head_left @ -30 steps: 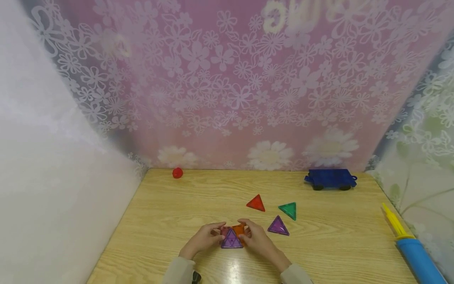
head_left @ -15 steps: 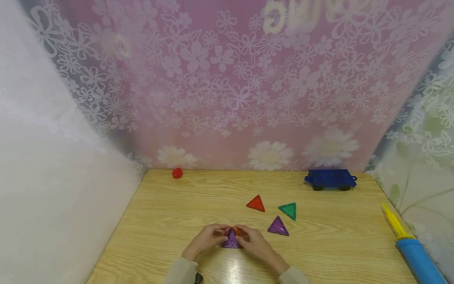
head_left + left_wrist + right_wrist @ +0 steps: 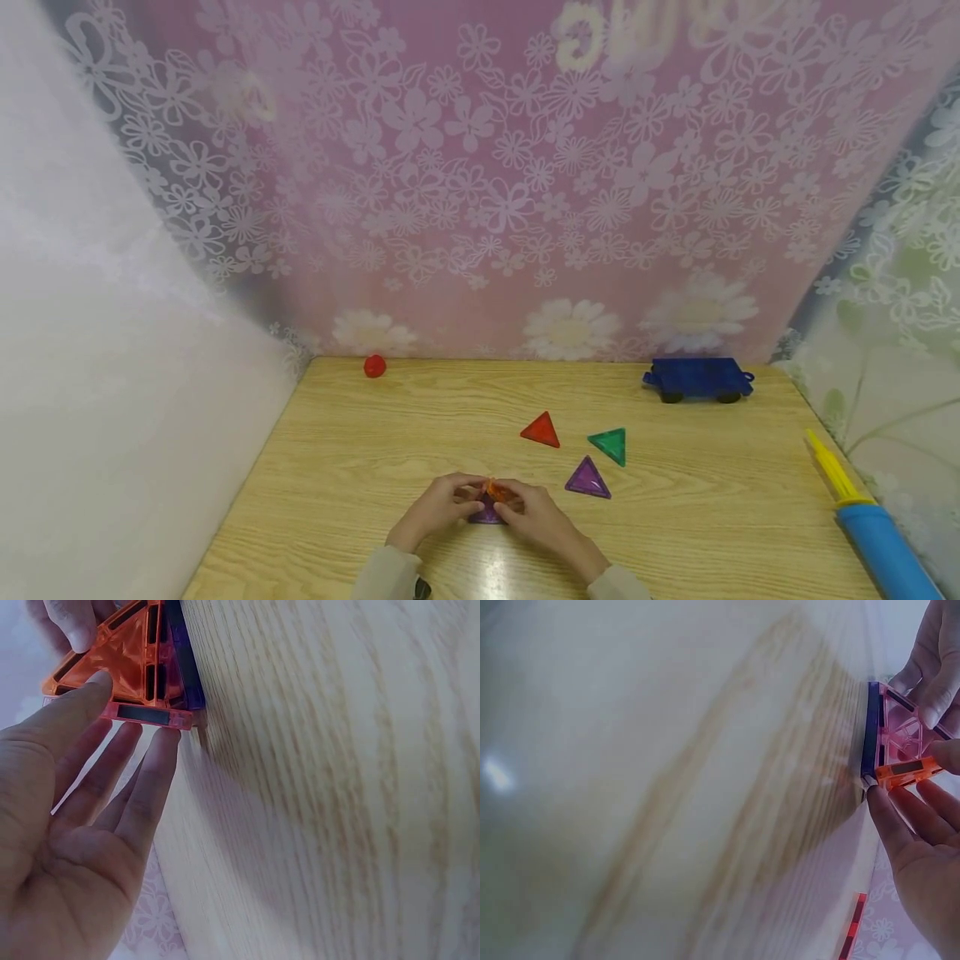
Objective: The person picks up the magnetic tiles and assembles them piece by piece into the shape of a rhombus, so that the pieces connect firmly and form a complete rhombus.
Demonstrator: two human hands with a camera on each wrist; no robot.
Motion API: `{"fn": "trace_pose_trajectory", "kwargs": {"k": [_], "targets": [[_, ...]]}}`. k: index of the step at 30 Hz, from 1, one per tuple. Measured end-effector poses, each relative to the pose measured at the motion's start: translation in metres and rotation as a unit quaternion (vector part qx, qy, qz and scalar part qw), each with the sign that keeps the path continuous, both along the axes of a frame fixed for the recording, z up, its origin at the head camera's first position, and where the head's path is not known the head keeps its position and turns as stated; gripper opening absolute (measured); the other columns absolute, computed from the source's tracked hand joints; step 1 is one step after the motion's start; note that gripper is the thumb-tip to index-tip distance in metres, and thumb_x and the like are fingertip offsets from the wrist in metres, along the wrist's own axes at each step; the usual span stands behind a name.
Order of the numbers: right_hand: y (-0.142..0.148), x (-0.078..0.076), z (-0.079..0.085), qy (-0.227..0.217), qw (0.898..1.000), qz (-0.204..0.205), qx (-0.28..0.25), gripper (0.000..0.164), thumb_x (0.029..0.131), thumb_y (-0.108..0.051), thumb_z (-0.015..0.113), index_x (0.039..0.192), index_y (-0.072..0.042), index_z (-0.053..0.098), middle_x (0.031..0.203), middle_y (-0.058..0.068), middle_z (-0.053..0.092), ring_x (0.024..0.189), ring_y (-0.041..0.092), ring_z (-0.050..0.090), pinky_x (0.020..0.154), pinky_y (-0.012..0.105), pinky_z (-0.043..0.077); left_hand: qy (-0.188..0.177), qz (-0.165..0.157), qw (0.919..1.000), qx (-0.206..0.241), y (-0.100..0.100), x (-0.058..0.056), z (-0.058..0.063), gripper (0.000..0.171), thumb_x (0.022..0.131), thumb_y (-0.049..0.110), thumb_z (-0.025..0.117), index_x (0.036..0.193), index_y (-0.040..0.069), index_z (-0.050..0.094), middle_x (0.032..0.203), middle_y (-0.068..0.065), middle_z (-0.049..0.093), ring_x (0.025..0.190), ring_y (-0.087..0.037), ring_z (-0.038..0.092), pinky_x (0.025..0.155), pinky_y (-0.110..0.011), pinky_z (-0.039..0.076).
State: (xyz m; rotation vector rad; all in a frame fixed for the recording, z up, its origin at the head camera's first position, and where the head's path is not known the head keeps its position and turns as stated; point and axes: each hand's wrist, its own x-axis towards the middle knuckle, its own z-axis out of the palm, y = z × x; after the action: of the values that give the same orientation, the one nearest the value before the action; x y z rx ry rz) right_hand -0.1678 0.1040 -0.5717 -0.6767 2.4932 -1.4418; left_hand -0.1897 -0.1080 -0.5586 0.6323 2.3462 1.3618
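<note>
Between the two hands, low in the head view, a purple triangular magnetic tile (image 3: 486, 515) lies on the table, partly covered by fingers. My left hand (image 3: 441, 507) pinches a pink triangular tile (image 3: 901, 736) with the thumb on its inner face and the fingers behind. My right hand (image 3: 546, 518) pinches an orange triangular tile (image 3: 124, 656) the same way, from the opposite side. Both raised tiles stand tilted on the purple tile's edges and lean together, their tops close. Behind the right hand lie loose red (image 3: 542, 431), green (image 3: 612, 446) and second purple (image 3: 588, 478) triangular tiles.
A blue toy wagon (image 3: 699, 379) stands at the back right of the wooden table (image 3: 330, 467). Near the back left edge sits a small red object (image 3: 375, 366). On the right lies a blue pump with a yellow nozzle (image 3: 885, 537). Patterned cloth hangs behind.
The pink and orange tiles, spread out flat beside the purple tile a second ago, have been folded upward and inward. Both hands have drawn closer together. The loose tiles stay put.
</note>
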Motion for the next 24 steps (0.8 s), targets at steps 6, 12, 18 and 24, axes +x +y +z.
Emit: {"fn": "trace_pose_trajectory", "kwargs": {"k": [6, 12, 18, 24], "targets": [[0.0000, -0.0008, -0.0007, 0.004, 1.000, -0.003, -0.001, 0.038, 0.096, -0.021, 0.057, 0.126, 0.003, 0.056, 0.114, 0.017, 0.065, 0.098, 0.027, 0.065, 0.080, 0.027, 0.055, 0.000, 0.004, 1.0000, 0.003, 0.0000, -0.0007, -0.0017, 0.038, 0.089, 0.013, 0.067, 0.126, 0.006, 0.060, 0.121, -0.014, 0.061, 0.104, -0.030, 0.062, 0.083, -0.033, 0.055], [-0.0007, -0.0011, -0.0018, 0.071, 0.996, -0.043, 0.044, 0.028, 0.095, -0.022, 0.060, 0.116, -0.004, 0.066, 0.099, 0.000, 0.062, 0.087, 0.011, 0.056, 0.072, 0.022, 0.049, -0.002, 0.007, 0.9999, 0.012, 0.0006, -0.0007, -0.0042, 0.043, 0.088, 0.012, 0.068, 0.128, 0.003, 0.055, 0.115, -0.012, 0.060, 0.100, -0.029, 0.062, 0.073, -0.026, 0.055], [-0.0015, -0.0026, -0.0028, 0.092, 0.993, -0.064, 0.041, 0.020, 0.094, -0.018, 0.061, 0.108, -0.007, 0.069, 0.086, -0.007, 0.051, 0.074, 0.002, 0.043, 0.062, 0.017, 0.041, 0.017, 0.001, 0.9998, -0.005, -0.0006, -0.0015, -0.0055, 0.039, 0.088, 0.015, 0.068, 0.124, 0.007, 0.058, 0.118, -0.011, 0.060, 0.099, -0.025, 0.061, 0.080, -0.027, 0.053], [-0.0017, -0.0032, -0.0048, 0.125, 0.989, -0.073, 0.034, 0.015, 0.090, -0.009, 0.064, 0.103, -0.005, 0.070, 0.088, -0.004, 0.056, 0.077, 0.003, 0.048, 0.066, 0.020, 0.046, 0.025, -0.008, 0.9996, -0.007, -0.0032, -0.0015, -0.0034, 0.043, 0.086, 0.011, 0.069, 0.127, 0.005, 0.056, 0.118, -0.011, 0.060, 0.097, -0.024, 0.061, 0.079, -0.024, 0.052]]}}
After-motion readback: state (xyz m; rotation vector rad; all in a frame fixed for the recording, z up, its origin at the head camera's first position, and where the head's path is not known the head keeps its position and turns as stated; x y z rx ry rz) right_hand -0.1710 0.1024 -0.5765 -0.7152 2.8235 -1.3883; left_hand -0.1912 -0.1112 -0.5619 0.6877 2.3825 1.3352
